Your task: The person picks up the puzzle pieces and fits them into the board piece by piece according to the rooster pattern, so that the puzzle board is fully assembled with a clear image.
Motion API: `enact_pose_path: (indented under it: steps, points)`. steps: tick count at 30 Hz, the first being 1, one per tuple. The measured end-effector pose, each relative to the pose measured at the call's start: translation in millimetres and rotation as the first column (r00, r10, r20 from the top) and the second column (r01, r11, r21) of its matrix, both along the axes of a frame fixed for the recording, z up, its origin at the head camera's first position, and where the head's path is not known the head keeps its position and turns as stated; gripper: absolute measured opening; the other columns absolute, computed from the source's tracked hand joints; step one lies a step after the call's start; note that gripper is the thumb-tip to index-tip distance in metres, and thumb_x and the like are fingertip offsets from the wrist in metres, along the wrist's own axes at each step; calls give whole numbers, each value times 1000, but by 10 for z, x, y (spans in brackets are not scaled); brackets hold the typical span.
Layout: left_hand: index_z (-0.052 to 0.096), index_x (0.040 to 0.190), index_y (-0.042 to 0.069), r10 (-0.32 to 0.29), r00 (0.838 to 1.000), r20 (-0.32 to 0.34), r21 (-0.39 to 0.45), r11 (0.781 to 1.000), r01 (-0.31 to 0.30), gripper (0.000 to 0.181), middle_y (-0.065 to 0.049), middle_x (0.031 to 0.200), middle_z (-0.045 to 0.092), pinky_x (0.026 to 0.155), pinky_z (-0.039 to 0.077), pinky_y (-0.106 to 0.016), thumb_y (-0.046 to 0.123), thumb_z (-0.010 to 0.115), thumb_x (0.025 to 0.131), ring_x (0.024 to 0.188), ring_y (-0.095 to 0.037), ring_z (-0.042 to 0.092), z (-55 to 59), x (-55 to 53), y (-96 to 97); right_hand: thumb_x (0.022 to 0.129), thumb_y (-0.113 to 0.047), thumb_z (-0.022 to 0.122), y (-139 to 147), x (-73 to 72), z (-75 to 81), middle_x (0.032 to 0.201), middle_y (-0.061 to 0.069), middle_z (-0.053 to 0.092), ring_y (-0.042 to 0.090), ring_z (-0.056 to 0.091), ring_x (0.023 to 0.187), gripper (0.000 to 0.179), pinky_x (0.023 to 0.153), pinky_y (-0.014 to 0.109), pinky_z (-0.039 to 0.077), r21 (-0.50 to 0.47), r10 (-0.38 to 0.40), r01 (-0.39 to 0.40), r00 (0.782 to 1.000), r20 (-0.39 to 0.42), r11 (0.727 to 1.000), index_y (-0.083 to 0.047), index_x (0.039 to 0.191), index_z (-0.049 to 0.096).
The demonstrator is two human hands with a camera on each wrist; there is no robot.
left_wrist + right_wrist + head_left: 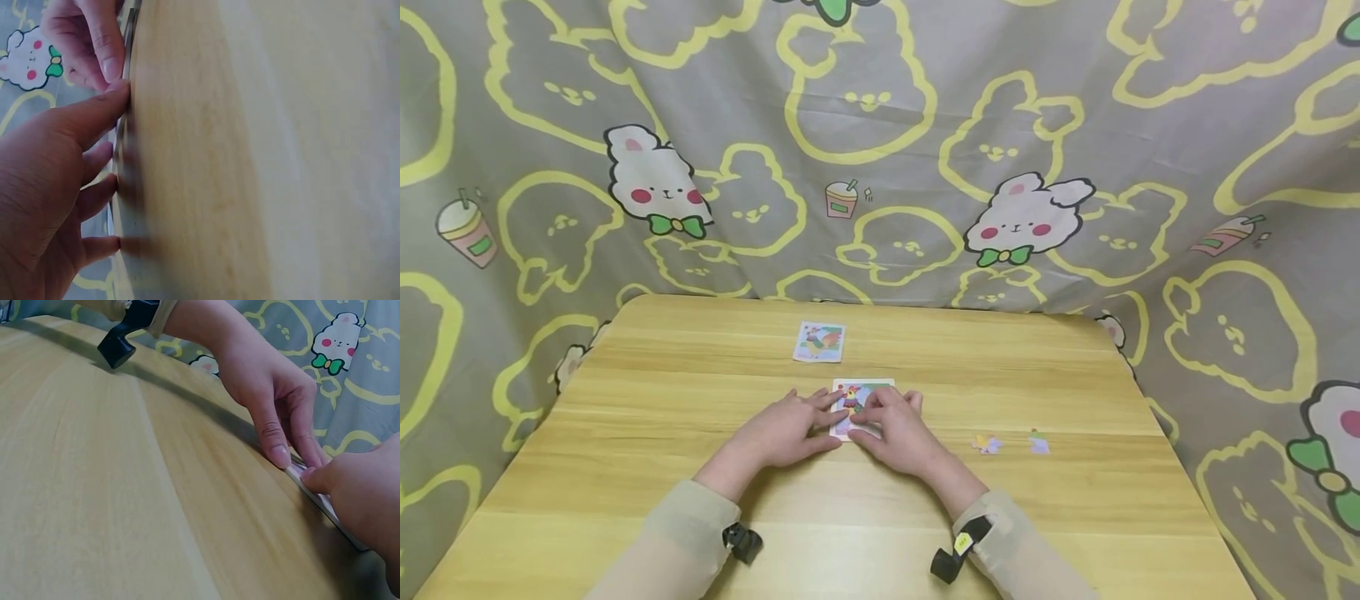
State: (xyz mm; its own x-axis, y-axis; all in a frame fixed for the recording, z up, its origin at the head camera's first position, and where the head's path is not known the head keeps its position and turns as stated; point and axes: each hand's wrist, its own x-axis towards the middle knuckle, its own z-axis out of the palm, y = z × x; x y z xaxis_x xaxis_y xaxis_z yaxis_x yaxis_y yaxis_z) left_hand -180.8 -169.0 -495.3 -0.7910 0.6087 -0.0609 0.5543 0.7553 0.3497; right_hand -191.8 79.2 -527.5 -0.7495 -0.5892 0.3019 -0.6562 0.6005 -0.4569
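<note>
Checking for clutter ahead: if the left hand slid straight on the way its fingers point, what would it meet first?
Probably the right hand: the left hand points right across the puzzle card, where both hands' fingers nearly meet.

I cannot read any text or number here. The yellow tag (962, 543) on my right wrist strap is too small to read. The cards (819, 342) show only pictures.
</note>
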Motion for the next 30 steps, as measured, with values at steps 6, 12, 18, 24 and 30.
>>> enact_pose_path:
  steps: [6, 12, 18, 24, 30]
  points:
    - [61, 151, 22, 1, 1000, -20, -29, 1000, -2, 57, -7, 167, 39, 118, 25, -72, 53, 63, 104, 155, -33, 32, 9, -13, 15, 95, -39, 81, -4, -11, -54, 105, -9, 54, 12, 49, 102, 25, 92, 44, 25, -20, -3, 3, 1000, -12, 1000, -18, 109, 85]
    - [61, 151, 24, 15, 1000, 16, -18, 1000, -15, 56, -7, 168, 36, 118, 23, -73, 54, 63, 104, 157, -35, 28, -10, -24, 19, 97, -38, 79, 8, -4, -42, 108, -7, 55, 12, 50, 105, 26, 95, 47, 26, -7, 6, -6, 1000, -3, 1000, -18, 112, 84]
    - [63, 150, 23, 23, 1000, 18, 1, 1000, -23, 56, -8, 167, 38, 118, 24, -73, 52, 66, 102, 156, -35, 30, -6, -39, 40, 98, -36, 78, 60, 9, -30, 116, -6, 59, 14, 53, 112, 26, 99, 52, 27, -12, 14, -15, 1000, -12, 1000, -19, 117, 83]
    - [63, 149, 24, 32, 999, 28, -9, 999, -32, 56, -6, 168, 37, 119, 23, -72, 53, 67, 102, 156, -33, 30, 0, -44, 56, 98, -33, 78, 256, 63, 37, 123, -4, 63, 14, 54, 117, 26, 102, 52, 23, -75, 14, -11, 999, 43, 997, -18, 120, 81]
    - [64, 148, 21, 27, 999, 42, 8, 1000, -28, 55, -8, 168, 37, 118, 22, -74, 49, 70, 101, 155, -36, 31, 13, -50, 54, 96, -26, 81, 518, 104, 106, 118, -7, 63, 14, 58, 113, 26, 101, 51, 23, -135, 2, 6, 998, 62, 991, -12, 118, 81]
